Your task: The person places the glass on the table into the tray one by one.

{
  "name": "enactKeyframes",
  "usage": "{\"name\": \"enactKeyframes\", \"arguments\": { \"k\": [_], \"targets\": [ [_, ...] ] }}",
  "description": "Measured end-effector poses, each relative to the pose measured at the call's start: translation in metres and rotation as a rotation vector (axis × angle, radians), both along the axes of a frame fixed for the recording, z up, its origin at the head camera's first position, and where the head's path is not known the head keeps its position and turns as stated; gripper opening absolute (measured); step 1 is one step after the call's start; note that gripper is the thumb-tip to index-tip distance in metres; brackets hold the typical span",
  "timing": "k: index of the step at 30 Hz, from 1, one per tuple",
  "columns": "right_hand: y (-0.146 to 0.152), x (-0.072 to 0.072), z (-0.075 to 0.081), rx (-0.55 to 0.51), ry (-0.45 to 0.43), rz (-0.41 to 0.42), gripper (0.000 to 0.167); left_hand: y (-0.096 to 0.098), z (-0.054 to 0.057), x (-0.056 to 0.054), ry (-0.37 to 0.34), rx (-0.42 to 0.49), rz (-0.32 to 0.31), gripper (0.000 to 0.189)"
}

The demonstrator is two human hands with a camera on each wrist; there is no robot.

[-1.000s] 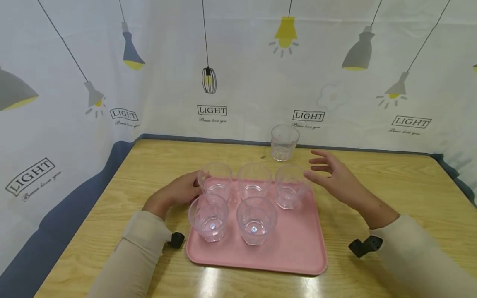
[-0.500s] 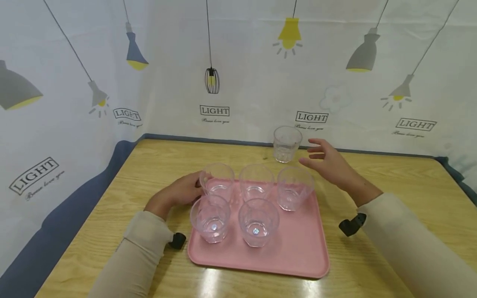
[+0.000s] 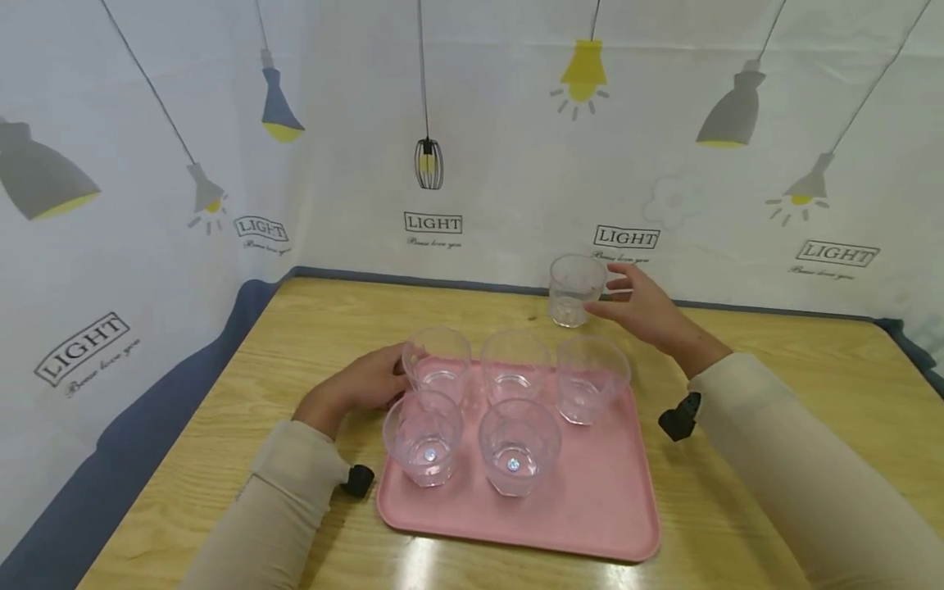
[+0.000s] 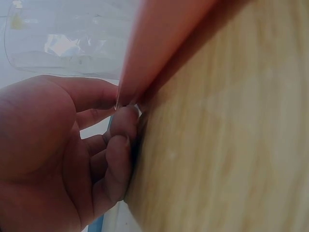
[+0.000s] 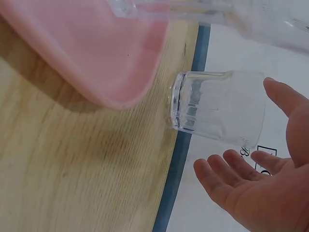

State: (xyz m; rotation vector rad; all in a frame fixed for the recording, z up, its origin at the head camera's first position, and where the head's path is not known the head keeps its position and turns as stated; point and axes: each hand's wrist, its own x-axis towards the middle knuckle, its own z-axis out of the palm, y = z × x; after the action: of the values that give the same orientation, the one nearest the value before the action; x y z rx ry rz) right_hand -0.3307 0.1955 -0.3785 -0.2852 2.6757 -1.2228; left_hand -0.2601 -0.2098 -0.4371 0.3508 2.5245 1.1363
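Note:
A pink tray (image 3: 590, 508) bears several clear tumblers, among them a front left tumbler (image 3: 423, 442) and a back right tumbler (image 3: 592, 385). At the tray's far left corner, my left hand (image 3: 369, 378) pinches the rim; in the left wrist view the thumb and curled fingers meet at the tray edge (image 4: 145, 58). One lone clear tumbler (image 3: 575, 291) stands upright on the table behind the tray. Beside it is my right hand (image 3: 640, 307), thumb and fingers spread apart. The right wrist view shows the fingertips (image 5: 203, 169) around the side of this tumbler (image 5: 217, 104), not closed on it.
The wooden table (image 3: 774, 352) ends at a white cloth (image 3: 501, 147) printed with lamps, hanging along the back and left. Behind the front tumblers stand a back left tumbler (image 3: 438, 365) and a back middle tumbler (image 3: 515, 369), close to the left hand.
My right hand has moved from beside the tray's back right tumbler, backward and left, to the lone tumbler. My left hand stays at the tray's corner. The head view has shifted slightly.

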Motion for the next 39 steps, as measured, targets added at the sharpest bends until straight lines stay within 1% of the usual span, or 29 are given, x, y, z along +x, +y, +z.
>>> {"name": "enactKeyframes", "arguments": {
  "k": [5,9,15,23,30,33,39],
  "targets": [
    [-0.004,-0.008,-0.002,0.033,-0.002,-0.005,0.098,0.0,0.0,0.001,0.001,-0.001,0.011,0.031],
    [-0.007,-0.012,-0.006,0.02,-0.018,0.005,0.1,-0.002,0.0,0.002,-0.01,0.019,0.008,0.032],
    [-0.011,-0.014,-0.009,-0.011,-0.03,0.008,0.105,-0.003,0.001,0.003,-0.018,0.009,0.016,0.035],
    [-0.015,-0.016,-0.008,0.026,-0.019,0.005,0.11,-0.001,0.002,0.002,-0.018,0.008,0.009,0.03],
    [-0.017,-0.018,-0.009,0.054,-0.024,-0.016,0.105,0.001,0.003,0.003,0.012,-0.003,-0.004,0.03],
    [-0.017,-0.019,-0.01,0.046,-0.014,-0.027,0.104,0.002,0.004,0.003,0.017,-0.005,-0.004,0.028],
    [-0.017,-0.018,-0.014,-0.027,-0.021,-0.052,0.103,0.001,0.004,0.003,-0.005,-0.007,0.007,0.029]
  ]
}}
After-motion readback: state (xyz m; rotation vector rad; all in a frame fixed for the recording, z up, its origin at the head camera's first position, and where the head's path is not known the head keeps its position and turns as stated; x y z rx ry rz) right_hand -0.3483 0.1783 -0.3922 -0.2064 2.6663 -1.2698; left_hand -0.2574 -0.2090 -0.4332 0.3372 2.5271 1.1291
